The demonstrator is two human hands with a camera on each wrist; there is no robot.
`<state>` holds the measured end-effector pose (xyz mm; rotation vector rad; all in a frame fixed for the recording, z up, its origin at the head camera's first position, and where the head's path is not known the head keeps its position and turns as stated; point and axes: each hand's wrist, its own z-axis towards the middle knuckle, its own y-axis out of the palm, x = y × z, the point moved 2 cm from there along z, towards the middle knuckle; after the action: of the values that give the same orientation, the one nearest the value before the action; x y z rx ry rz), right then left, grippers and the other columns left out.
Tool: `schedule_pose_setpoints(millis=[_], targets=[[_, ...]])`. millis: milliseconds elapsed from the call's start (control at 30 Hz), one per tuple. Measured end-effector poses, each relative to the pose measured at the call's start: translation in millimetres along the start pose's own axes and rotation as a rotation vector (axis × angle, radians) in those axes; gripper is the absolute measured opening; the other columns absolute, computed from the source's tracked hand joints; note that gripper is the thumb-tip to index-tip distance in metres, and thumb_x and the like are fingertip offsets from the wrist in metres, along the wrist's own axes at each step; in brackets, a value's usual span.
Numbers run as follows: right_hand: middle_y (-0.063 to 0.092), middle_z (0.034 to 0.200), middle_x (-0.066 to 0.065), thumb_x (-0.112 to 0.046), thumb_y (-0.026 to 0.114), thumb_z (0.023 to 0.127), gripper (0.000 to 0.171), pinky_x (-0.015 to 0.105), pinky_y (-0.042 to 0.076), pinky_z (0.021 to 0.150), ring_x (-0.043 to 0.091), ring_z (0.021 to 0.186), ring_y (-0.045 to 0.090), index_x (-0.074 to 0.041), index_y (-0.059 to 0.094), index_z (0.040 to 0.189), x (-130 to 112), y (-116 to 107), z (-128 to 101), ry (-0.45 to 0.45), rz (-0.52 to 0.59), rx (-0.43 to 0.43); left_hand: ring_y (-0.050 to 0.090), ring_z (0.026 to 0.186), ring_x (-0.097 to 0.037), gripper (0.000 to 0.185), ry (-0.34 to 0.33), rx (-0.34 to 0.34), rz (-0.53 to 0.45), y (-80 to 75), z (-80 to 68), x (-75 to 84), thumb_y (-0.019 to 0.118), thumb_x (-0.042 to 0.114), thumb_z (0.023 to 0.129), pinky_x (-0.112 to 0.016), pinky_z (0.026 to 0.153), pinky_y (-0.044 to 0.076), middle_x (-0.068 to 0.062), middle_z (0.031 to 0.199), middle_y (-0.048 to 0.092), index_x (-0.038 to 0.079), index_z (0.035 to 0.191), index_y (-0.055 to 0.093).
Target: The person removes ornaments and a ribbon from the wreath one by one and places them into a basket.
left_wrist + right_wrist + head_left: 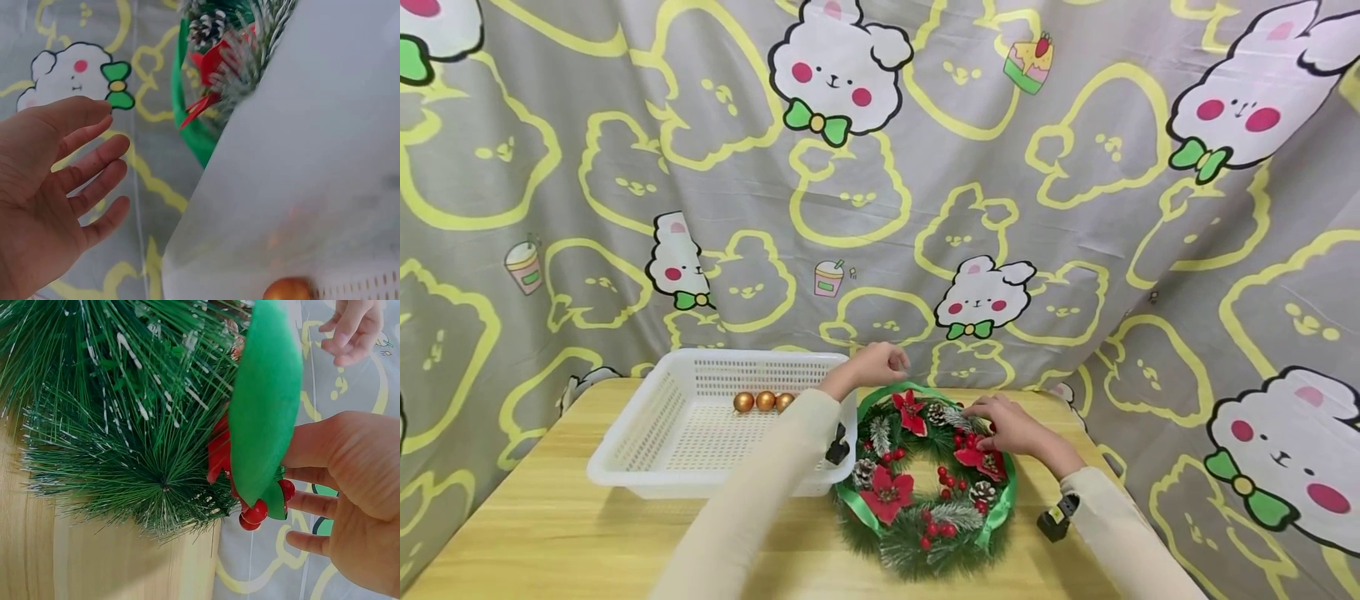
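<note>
A round wreath (958, 517) of green needles lies on the table, dressed with red flowers, red berries, pine cones, frosted sprigs and green ribbon. My left hand (880, 364) hovers over the wreath's far left side, near the basket's corner. In the left wrist view that hand (69, 181) has loosely bent fingers and holds nothing. My right hand (1009, 427) is at the wreath's right edge. In the right wrist view its spread fingers (312, 503) are beside the red berries (255, 514), and the green ribbon (262, 406) hides the tip of its thumb.
A white plastic basket (658, 475) with slotted walls stands left of the wreath. Inside it, gold balls (765, 402) sit near the far right side, partly hidden by my left arm. A patterned curtain (865, 200) hangs behind the wooden table (512, 533).
</note>
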<state>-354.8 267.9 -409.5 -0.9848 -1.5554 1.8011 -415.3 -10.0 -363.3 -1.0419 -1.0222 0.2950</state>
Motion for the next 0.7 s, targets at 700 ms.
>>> schedule_pose_setpoints(millis=[700], targets=[[0.066, 0.125, 0.013, -0.016, 0.085, 0.082, 0.049, 0.051, 0.049, 0.087, 0.033, 0.108, 0.058, -0.008, 0.070, 0.128, 0.3, 2.2, 1.7, -0.024, 0.004, 0.024, 0.068, 0.109, -0.026, 0.025, -0.053, -0.055, 0.006, 31.8, 23.6, 13.1, 0.063, 0.014, 0.099, -0.038, 0.094, 0.055, -0.013, 0.117, 0.071, 0.001, 0.120, 0.069]])
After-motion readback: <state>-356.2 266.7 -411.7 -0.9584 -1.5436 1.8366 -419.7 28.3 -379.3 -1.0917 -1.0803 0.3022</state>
